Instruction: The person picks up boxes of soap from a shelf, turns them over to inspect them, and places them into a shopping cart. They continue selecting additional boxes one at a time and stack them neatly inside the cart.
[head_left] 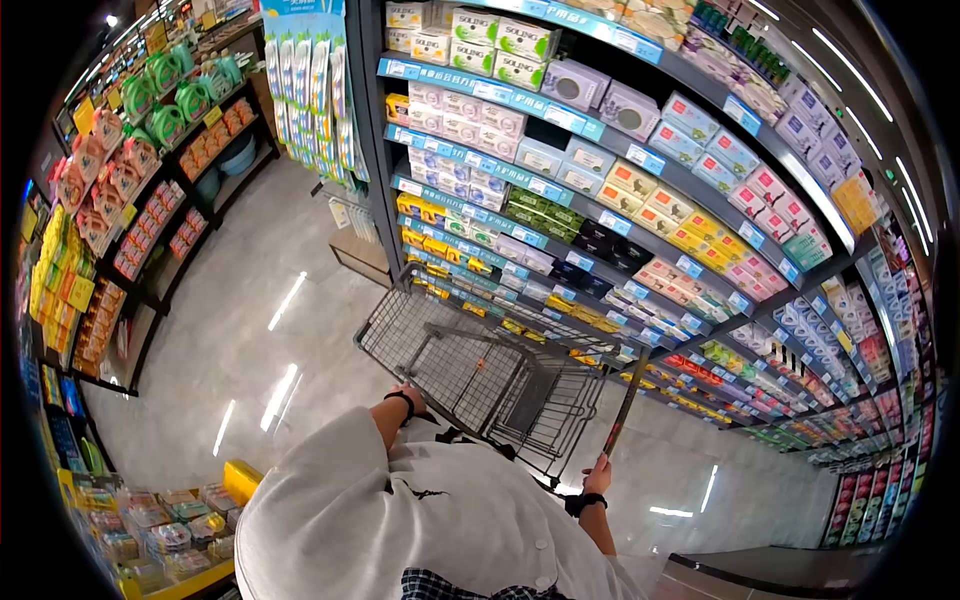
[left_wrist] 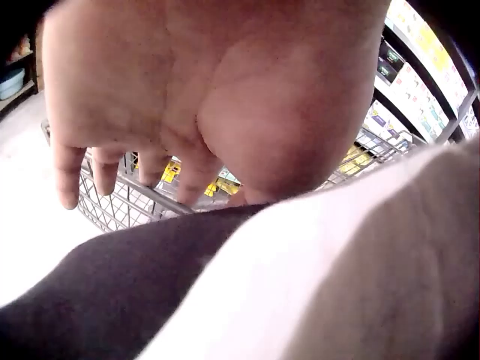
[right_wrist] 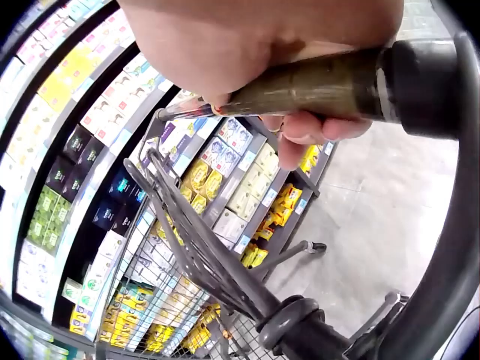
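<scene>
A wire shopping cart (head_left: 465, 385) stands in front of the person, with no goods visible in its basket. The right hand (head_left: 597, 476) grips one end of the cart's bar handle (head_left: 627, 400). In the right wrist view, fingers (right_wrist: 300, 129) curl under that handle. On the other side, the left hand (head_left: 408, 398) is beside the near rim of the basket. The left wrist view shows the left palm (left_wrist: 202, 82) with loosely extended fingers that overlap the cart's wire side (left_wrist: 112, 206), and nothing is held there.
A tall shelf (head_left: 590, 125) of boxed soaps runs along the cart's far side. Hanging packets (head_left: 310, 110) line the shelf end. Curved shelves (head_left: 165, 200) with bottles stand at left, a yellow-edged bin (head_left: 190, 578) at lower left. Grey floor (head_left: 240, 320) lies between.
</scene>
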